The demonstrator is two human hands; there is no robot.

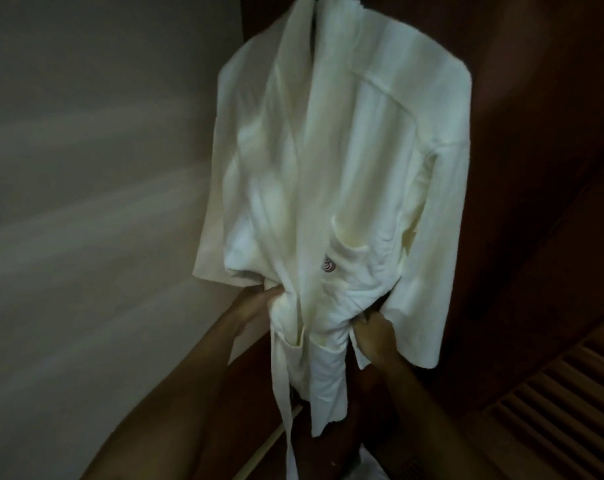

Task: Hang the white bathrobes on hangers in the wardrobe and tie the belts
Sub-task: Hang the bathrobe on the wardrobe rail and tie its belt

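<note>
One white bathrobe (pixel 345 161) hangs before us inside the dark wooden wardrobe (pixel 535 168), its top at the frame's upper edge, the hanger mostly hidden. We grip its waist from both sides: our left hand (pixel 255 304) curls into the bunched cloth, our right hand (pixel 375 336) closes on the gathered fabric. A belt (pixel 283 375) end trails down. A pale wall (pixel 86 202) stands left, a slatted panel (pixel 563 410) lower right. A small reddish emblem (pixel 329 266) marks the pocket, unreadable.
</note>
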